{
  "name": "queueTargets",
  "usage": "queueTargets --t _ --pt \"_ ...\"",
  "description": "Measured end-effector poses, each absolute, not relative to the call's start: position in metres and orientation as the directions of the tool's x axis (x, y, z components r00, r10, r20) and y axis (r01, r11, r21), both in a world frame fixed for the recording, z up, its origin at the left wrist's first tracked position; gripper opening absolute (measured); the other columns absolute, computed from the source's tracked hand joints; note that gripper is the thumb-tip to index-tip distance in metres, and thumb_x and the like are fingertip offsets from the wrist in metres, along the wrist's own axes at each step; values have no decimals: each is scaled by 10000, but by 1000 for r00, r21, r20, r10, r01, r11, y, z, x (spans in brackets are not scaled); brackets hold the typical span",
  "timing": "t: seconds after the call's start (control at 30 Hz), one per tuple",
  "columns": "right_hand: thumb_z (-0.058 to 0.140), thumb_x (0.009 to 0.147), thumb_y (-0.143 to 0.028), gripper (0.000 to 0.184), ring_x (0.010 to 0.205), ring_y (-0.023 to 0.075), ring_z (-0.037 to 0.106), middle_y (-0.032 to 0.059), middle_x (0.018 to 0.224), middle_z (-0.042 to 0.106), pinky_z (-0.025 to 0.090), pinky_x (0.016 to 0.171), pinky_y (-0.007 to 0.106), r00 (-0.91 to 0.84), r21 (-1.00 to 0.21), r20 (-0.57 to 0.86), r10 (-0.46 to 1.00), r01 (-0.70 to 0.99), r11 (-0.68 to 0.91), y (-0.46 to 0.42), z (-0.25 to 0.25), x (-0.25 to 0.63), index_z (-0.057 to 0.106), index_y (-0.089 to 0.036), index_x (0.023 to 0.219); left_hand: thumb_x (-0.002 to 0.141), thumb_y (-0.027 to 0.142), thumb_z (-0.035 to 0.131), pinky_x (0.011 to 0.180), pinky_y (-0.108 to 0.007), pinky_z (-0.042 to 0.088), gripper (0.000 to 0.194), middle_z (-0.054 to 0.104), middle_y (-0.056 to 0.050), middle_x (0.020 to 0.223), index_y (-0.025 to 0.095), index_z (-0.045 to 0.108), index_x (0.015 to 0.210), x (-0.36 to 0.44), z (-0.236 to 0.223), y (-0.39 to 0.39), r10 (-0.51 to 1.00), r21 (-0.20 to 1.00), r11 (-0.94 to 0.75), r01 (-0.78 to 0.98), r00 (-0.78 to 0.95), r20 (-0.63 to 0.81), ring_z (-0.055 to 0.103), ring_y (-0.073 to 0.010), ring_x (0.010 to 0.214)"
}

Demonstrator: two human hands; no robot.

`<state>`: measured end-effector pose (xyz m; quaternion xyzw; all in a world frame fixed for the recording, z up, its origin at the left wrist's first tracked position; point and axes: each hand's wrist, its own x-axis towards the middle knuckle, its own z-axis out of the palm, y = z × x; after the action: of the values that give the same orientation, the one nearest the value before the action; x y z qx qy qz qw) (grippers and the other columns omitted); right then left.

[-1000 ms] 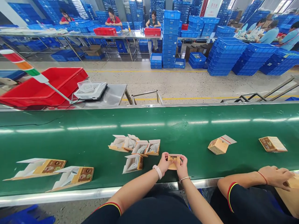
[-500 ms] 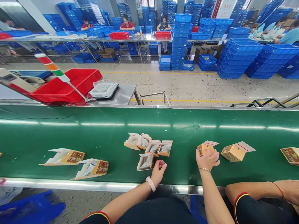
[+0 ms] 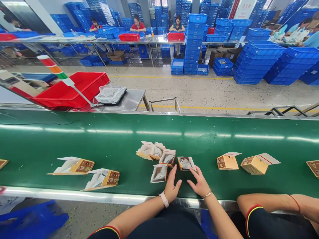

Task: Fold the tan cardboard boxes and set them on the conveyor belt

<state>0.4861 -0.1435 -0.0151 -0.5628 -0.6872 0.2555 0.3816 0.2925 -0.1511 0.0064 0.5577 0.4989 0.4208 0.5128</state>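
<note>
Our left hand (image 3: 171, 187) and right hand (image 3: 199, 183) are apart and empty; the open carton (image 3: 185, 163) lies just ahead, nearer the right, long axis across the conveyor belt (image 3: 159, 132).

Glossy conveyor belt (image 3: 104, 149); matt cardboard boxes (image 3: 228, 162); polished steel rail (image 3: 74, 196)

Small open cardboard box (image 3: 185, 163) lying on its back on green conveyor belt (image 3: 199, 146), crumpled white lining showing, flaps spread. Second open box (image 3: 159, 173) just left of it and slightly nearer, turned at an angle, same white lining, not touching the first.
</note>
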Motion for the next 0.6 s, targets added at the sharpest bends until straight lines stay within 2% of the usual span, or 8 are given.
queueTargets --t 0.07,0.1,0.17,0.23,0.3,0.37,0.5,0.6 --pt "712 640 -501 596 1210 343 485 137 1254 533 368 1017 593 75 -779 267 961 604 170 -143 -24 468 589 -228 1156 850 378 532 1110 -465 294 562 391 -125 1461 217 400 1372 296 10 -147 979 992 -17 128 202 -10 335 -273 1365" --pt "719 621 -519 585 1202 353 480 141 1223 544 353 1013 615 168 -781 296 940 609 137 -137 -28 457 589 -220 1106 862 382 513 1108 -465 300 550 396 -124 1459 217 400 1375 298 11 -147 972 992 -28 122 234 -1 348 -270 1359" --pt "685 653 -493 446 1151 343 502 138 1108 578 379 978 610 342 -795 342 875 601 76 -122 -33 439 574 -212 980 869 393 501 1096 -462 318 538 420 -125 1444 215 413 1369 300 9 -149 958 993 -42 109 286 9 374 -269 1343" --pt "648 668 -413 317 1064 323 541 124 975 591 443 909 564 408 -809 354 841 585 56 -116 -34 438 546 -208 889 869 400 503 1072 -457 347 547 419 -128 1445 214 407 1375 300 4 -154 959 993 -24 115 282 -10 383 -270 1337" --pt "629 632 -346 282 1011 311 565 111 914 594 477 867 524 324 -814 343 882 571 107 -125 -31 455 540 -203 858 874 394 497 1047 -449 372 567 385 -129 1469 218 374 1398 300 0 -158 970 991 2 137 241 -36 375 -267 1342" --pt "613 606 -310 325 1078 316 555 127 1015 602 464 907 517 156 -813 317 935 552 184 -145 -24 480 569 -192 906 870 387 504 1055 -452 354 569 378 -127 1475 220 379 1399 299 0 -157 965 987 -36 158 261 -7 358 -267 1354" --pt "627 670 -367 553 1315 334 391 134 1390 440 386 1014 541 -15 -803 239 971 560 206 -174 -2 509 565 -204 1195 774 385 623 1063 -530 280 454 556 -106 1334 265 600 1212 306 12 -138 838 959 -211 191 541 77 357 -327 1344" --pt "663 697 -478 612 1347 313 358 109 1437 399 389 1030 503 -91 -824 199 976 524 217 -169 8 507 564 -240 1253 735 349 670 1043 -560 258 273 668 -88 1160 301 704 1002 318 20 -122 784 937 -265 228 617 72 397 -351 1292"
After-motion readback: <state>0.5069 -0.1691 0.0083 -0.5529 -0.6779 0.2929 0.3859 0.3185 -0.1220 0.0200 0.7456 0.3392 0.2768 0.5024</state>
